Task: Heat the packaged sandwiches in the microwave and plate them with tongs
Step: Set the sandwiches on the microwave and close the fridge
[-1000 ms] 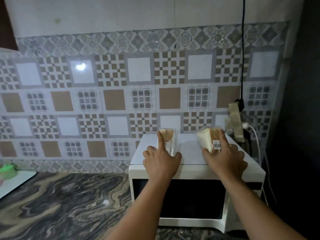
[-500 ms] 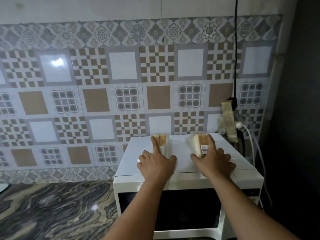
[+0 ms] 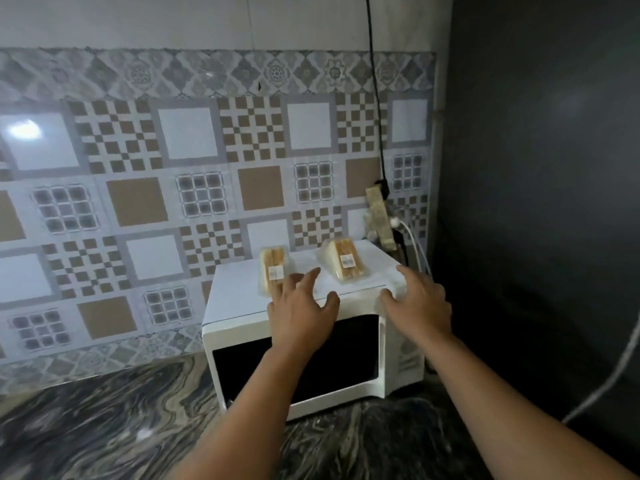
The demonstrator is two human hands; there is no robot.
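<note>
Head view, two packaged sandwiches [image 3: 273, 268] atop microwave [image 3: 235, 299]

Domestic kitchen, corner section. White microwave [image 3: 311, 344] with a dark glass door stands on a dark marble-veined countertop [image 3: 104, 427]. Behind the microwave, a wall of patterned tiles [image 3: 194, 188] in brown, grey and white squares, topped by a floral border, with plain pale wall above. Up and to the right of the microwave, a wall socket [image 3: 379, 216] with plugs in it; a black cable [image 3: 375, 98] runs up the wall from it. To the right of the microwave, a large dark flat surface [image 3: 536, 202], possibly an appliance side. Two packaged sandwiches [image 3: 273, 268] lie on the microwave's top.
</note>
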